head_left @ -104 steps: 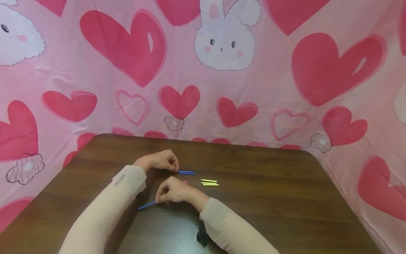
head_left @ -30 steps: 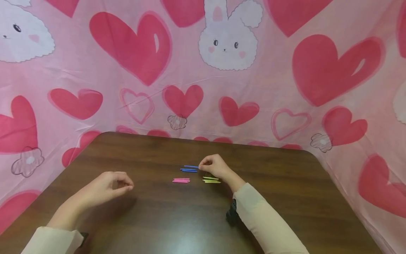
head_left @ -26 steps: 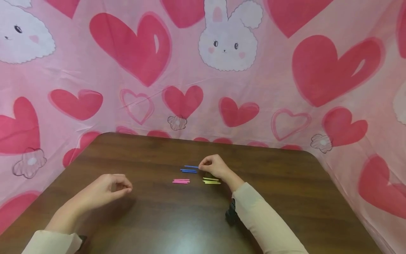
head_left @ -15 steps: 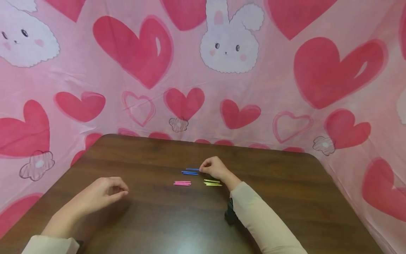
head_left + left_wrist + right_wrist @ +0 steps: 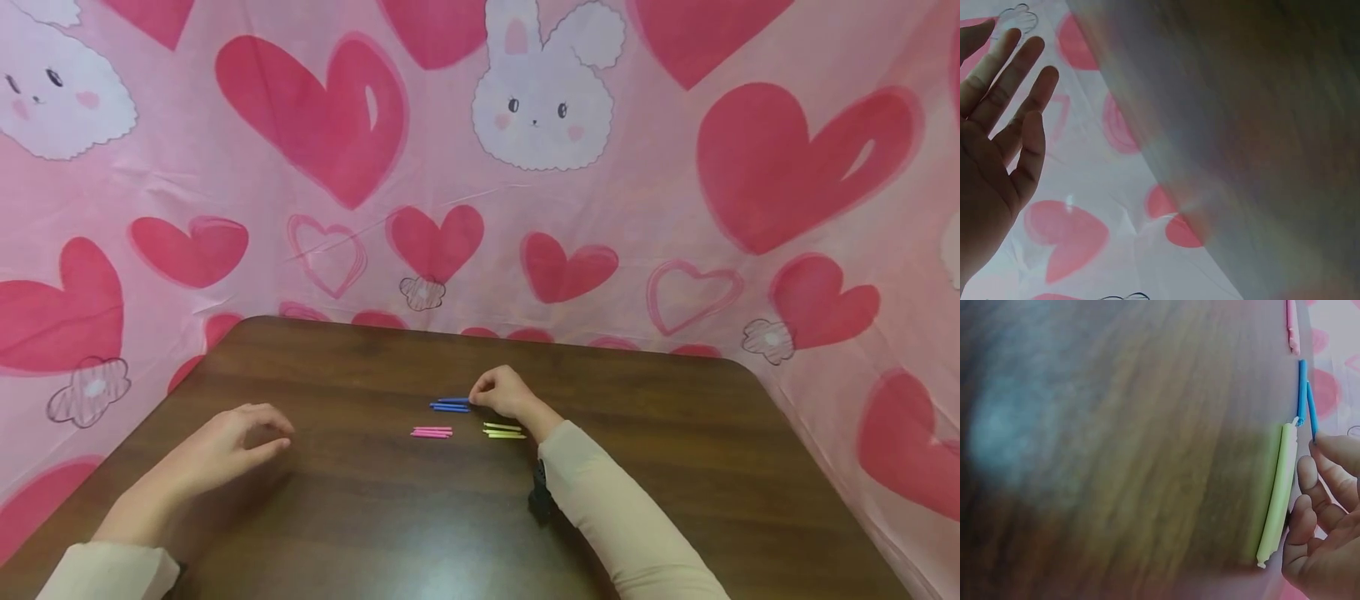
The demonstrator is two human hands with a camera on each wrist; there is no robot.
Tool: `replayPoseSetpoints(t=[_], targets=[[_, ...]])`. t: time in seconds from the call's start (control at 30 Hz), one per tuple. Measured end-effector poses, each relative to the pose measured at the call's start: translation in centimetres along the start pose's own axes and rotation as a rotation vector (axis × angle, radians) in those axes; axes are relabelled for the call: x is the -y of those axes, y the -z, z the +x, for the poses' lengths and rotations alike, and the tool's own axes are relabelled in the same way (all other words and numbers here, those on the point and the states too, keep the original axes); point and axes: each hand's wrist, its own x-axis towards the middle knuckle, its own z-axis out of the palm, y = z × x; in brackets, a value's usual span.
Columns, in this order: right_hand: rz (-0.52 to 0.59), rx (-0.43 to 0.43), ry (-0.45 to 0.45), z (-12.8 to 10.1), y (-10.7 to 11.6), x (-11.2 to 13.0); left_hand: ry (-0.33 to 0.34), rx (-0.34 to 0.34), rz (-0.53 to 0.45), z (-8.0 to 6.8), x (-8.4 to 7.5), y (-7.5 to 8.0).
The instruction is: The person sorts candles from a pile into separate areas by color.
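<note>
My right hand (image 5: 504,393) pinches the right end of a thin blue candle (image 5: 453,399) between thumb and finger. In the right wrist view that blue candle (image 5: 1312,412) slants beside another blue one (image 5: 1302,387). Two more blue candles (image 5: 448,408) lie just in front of the held one in the head view. Over the left part of the table, my left hand (image 5: 228,450) hovers with loosely bent fingers and holds nothing. Its palm and spread fingers show in the left wrist view.
Several pink candles (image 5: 431,432) lie side by side in front of the blue ones. To their right, near my right wrist, is a group of yellow candles (image 5: 502,431). The brown table (image 5: 637,475) meets a pink heart-patterned cloth (image 5: 420,175) at its back and sides.
My left hand has left the blue candles and drawn back to the left. My right hand carried a blue candle to the blue group, then brought it closer to the other two.
</note>
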Motion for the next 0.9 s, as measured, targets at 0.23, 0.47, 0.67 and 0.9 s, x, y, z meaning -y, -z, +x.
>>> replayPoseSetpoints(t=[0.23,0.47,0.67,0.9], targets=[[-0.033,0.027,-0.007,0.0,-0.3,0.3,-0.024,-0.020,0.048,0.3,1.1,-0.2],[-0.041,0.047,0.058,-0.3,-0.2,0.2,0.075,0.057,0.065,0.9,1.0,-0.1],[-0.053,0.042,0.111,-2.2,1.5,-0.5,0.131,0.129,0.119,1.2,1.2,-0.1],[-0.052,-0.011,0.197,-6.2,5.7,-2.6,0.170,0.115,0.159,1.5,1.7,-0.1]])
